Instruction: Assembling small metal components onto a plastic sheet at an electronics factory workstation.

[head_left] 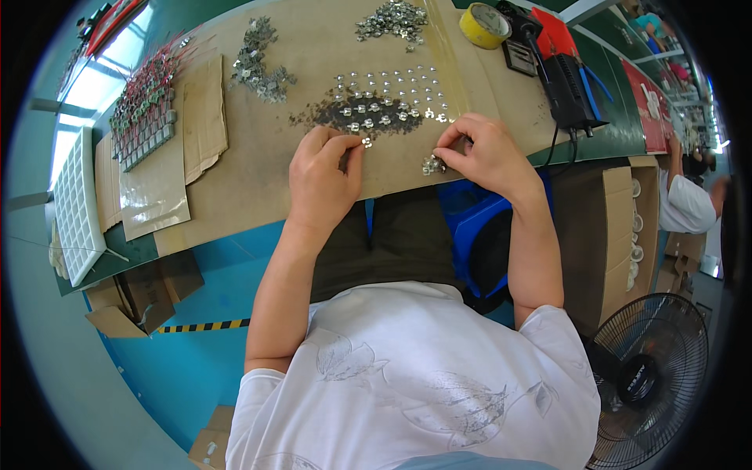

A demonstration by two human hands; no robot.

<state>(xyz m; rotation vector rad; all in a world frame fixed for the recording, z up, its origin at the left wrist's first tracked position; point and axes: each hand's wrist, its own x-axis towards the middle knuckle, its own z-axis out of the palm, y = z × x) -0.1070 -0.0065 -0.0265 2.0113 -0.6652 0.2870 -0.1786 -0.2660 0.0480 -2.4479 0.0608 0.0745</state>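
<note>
My left hand (pixel 323 174) is closed in a pinch at the near side of the laid-out parts, with a small shiny metal piece (pixel 366 143) at its fingertips. To the right, my right hand (pixel 492 157) has thumb and forefinger curled together just above a little heap of metal pieces (pixel 432 165) by the table's front edge. What those fingers pinch, if anything, is too small to make out. Beyond both hands, small silvery metal parts (pixel 387 120) stand in rows on the brown board (pixel 266 180), the nearer ones over a dark scorched patch.
Loose metal parts lie in two piles farther back, one grey (pixel 262 66) and one shiny (pixel 392 21). Wired components (pixel 145 117) stand at left beside cardboard. Yellow tape (pixel 484 27) and a black soldering station (pixel 572 94) sit at back right. A fan (pixel 638 380) stands lower right.
</note>
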